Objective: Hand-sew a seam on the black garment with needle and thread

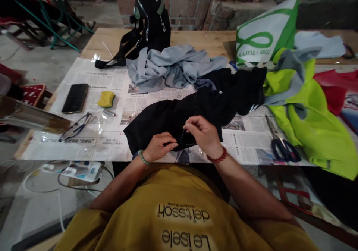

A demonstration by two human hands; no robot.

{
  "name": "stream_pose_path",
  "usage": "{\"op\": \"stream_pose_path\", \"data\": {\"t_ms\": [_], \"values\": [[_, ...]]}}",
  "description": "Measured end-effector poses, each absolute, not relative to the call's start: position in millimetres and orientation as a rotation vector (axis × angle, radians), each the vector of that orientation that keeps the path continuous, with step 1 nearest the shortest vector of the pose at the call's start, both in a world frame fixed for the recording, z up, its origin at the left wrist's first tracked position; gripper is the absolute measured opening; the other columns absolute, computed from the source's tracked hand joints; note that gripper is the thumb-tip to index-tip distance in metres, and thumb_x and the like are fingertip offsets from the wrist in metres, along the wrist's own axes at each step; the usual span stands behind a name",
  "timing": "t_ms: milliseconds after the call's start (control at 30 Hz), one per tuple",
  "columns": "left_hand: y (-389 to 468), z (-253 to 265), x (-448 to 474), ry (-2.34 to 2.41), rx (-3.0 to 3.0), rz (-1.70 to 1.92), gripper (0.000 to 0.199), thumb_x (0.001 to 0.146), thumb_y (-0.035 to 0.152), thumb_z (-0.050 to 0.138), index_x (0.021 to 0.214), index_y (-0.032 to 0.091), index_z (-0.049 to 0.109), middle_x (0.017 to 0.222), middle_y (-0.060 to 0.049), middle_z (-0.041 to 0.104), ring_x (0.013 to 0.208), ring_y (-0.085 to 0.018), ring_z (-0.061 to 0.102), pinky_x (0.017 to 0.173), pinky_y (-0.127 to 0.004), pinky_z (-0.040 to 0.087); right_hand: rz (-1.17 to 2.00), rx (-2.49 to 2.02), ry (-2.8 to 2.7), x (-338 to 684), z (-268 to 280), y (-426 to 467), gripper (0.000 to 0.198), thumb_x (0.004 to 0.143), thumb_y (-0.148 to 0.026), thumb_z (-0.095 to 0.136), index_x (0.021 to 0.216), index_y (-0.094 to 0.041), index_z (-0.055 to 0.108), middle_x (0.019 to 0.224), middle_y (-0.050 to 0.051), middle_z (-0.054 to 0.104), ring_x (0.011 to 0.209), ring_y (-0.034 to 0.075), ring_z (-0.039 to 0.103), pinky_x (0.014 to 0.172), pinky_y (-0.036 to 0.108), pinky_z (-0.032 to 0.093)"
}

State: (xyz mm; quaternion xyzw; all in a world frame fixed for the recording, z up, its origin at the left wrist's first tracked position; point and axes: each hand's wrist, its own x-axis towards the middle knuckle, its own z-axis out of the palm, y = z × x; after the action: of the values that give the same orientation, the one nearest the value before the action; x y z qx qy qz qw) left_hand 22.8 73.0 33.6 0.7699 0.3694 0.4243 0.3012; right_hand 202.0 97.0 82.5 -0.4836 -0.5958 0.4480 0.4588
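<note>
Newspaper (69,146) covers much of a wooden bench (195,38), with a brick wall (184,5) beyond it. Directly under both hands lies a rumpled black garment (162,113). The left hand (159,146) pinches its near part between thumb and forefinger; the right hand (205,133), just beside and slightly farther out, is closed narrowly on a thin strand (182,134), too fine to identify. Scissors (276,137) lie right of the right hand, near a fluorescent yellow garment (313,120). Beyond and left of the left hand are a smartphone (75,98), a yellow sponge (106,99) and eyeglasses (74,131). Farther out, ahead of both hands, sit crumpled grey cloth (173,66) and a black bag (156,23).
</note>
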Motion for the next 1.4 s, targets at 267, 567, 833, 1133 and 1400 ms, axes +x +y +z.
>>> {"op": "stream_pose_path", "data": {"t_ms": [267,567,833,1133,1400], "values": [[77,32,20,0.999,1.89,1.097,0.013,0.079,0.023,0.065,0.073,0.013,0.069,0.069,-0.004,0.064,0.062,-0.01,0.059,0.058,-0.019,0.048,1.269,-0.851,-1.277,212,128,149,0.021,0.081,-0.039,0.06,0.086,-0.022,0.05,0.075,-0.005,0.067,0.065,0.011,0.068,0.054,0.022,0.055],[77,33,20,1.04,1.852,1.071,0.012,0.078,0.023,0.066,0.074,0.013,0.07,0.07,-0.004,0.066,0.063,-0.01,0.06,0.059,-0.02,0.048,0.792,-0.823,-1.57,229,168,192,0.035,0.092,-0.041,0.034,0.084,-0.016,0.056,0.085,-0.004,0.069,0.077,0.007,0.068,0.057,0.015,0.046],[78,33,20,1.038,1.854,1.06,0.01,0.078,0.023,0.066,0.074,0.014,0.07,0.07,-0.004,0.066,0.064,-0.011,0.06,0.06,-0.02,0.048,-0.012,-0.803,-1.869,243,176,207,0.016,0.095,-0.031,0.04,0.098,-0.028,0.055,0.088,0.0,0.067,0.08,0.012,0.068,0.071,0.026,0.055],[78,32,19,1.026,1.871,1.052,0.01,0.078,0.023,0.066,0.075,0.014,0.07,0.071,-0.004,0.066,0.064,-0.011,0.061,0.06,-0.02,0.049,-0.329,-0.821,-1.949,263,154,219,0.022,0.095,-0.03,0.038,0.108,-0.032,0.056,0.111,0.001,0.065,0.108,0.016,0.06,0.098,0.033,0.046],[77,36,17,0.978,1.897,1.109,0.013,0.082,0.024,0.061,0.086,0.015,0.071,0.08,-0.006,0.068,0.073,-0.013,0.063,0.066,-0.024,0.051,0.223,-1.001,-1.707,230,122,191,0.013,0.094,-0.032,0.042,0.097,-0.027,0.053,0.084,0.0,0.067,0.078,0.016,0.068,0.074,0.034,0.056]]}}
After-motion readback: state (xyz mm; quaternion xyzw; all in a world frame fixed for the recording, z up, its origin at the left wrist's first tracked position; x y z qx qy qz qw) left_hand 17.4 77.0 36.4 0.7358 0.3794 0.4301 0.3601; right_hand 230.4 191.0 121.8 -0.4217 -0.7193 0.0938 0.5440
